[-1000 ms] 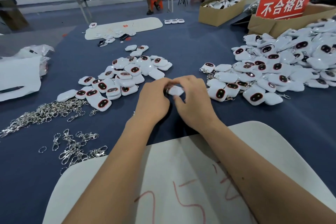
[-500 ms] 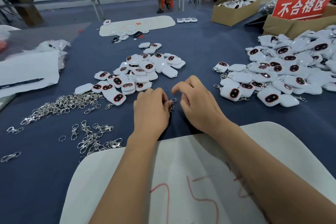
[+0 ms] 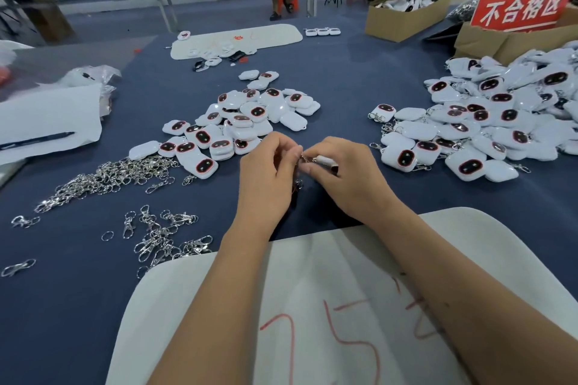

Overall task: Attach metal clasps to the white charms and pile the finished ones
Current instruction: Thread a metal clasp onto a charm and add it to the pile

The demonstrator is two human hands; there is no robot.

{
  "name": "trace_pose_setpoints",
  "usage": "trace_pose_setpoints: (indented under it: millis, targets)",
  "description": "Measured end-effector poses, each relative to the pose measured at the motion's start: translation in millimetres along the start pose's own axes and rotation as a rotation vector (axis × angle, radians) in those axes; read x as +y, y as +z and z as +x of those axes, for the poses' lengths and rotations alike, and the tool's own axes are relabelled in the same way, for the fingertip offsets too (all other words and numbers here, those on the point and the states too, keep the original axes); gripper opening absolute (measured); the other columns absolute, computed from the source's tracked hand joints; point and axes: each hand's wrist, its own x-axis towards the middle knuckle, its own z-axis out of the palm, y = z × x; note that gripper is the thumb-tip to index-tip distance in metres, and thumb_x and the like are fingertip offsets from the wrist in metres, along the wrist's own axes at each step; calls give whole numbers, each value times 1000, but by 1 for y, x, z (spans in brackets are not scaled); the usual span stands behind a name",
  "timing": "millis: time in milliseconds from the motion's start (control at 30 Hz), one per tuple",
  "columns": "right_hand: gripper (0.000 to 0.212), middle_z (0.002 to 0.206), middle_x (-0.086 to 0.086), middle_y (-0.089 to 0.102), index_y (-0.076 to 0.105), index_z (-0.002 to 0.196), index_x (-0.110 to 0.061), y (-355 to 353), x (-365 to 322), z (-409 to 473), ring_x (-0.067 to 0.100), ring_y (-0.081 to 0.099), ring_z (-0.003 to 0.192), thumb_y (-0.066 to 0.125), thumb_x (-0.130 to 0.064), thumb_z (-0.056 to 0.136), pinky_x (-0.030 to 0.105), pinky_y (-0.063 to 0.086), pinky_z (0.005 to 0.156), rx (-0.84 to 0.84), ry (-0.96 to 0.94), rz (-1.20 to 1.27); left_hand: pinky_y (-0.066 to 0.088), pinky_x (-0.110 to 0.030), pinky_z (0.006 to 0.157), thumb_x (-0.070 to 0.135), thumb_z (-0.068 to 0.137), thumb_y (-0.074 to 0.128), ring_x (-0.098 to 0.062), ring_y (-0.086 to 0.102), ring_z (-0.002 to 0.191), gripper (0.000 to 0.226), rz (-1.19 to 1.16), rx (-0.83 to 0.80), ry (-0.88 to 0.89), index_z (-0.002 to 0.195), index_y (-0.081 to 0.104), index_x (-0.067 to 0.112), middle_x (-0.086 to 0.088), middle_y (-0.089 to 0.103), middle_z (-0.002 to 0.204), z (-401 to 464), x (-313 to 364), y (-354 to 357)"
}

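- Two bare hands meet over a blue table (image 3: pixel 328 81), working a small metal clasp (image 3: pixel 305 159) onto a white charm (image 3: pixel 325 161).
- The left hand (image 3: pixel 266 178) has its fingers curled, thumb and fingertips pinching the clasp at the point where the hands touch.
- The right hand (image 3: pixel 347 178) grips the charm, only partly visible — a glossy white edge pokes out above the knuckles, with a dark strip below it.
- A second bit of metal hangs in the gap under the hands; what it is cannot be told.
- To the left lies a loose pile (image 3: pixel 240 122) of charms: rounded white squares, many face up with a dark oval ringed in red, others face down and plain white.
- To the right spreads a bigger heap (image 3: pixel 488 125) of the same charms — several at its near edge show silver clasps.
- Spare clasps (image 3: pixel 103 176) lie in a silver tangle at far left, with a smaller scatter nearer the person.
- Both forearms cross a white board (image 3: pixel 328 306) marked with red strokes.
- A red sign (image 3: pixel 522 8) with white characters stands on a cardboard box (image 3: pixel 500 40) at upper right.
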Motion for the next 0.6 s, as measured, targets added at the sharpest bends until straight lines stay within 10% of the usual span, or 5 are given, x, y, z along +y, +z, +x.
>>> trace_pose_setpoints:
  millis: [300,600]
  targets:
    - [30,76,-6,73,72,78,-44,-4,-1,-2,20,64,75,70,-21,98,36,49,74,90,96,116,60,-26,73,-1,85,77,-19,76,77,17,-336,104,-164,91,70,13,-4,78,83,5,1,-3]
    - [14,91,-1,72,80,107,-17,-5,-4,-3,14,67,89,76,-14,94,26,50,84,132,-13,112,59,-30,73,5,82,80,-15,71,70,14,-390,58,-196,86,72,15,-6,75,74,6,2,-4]
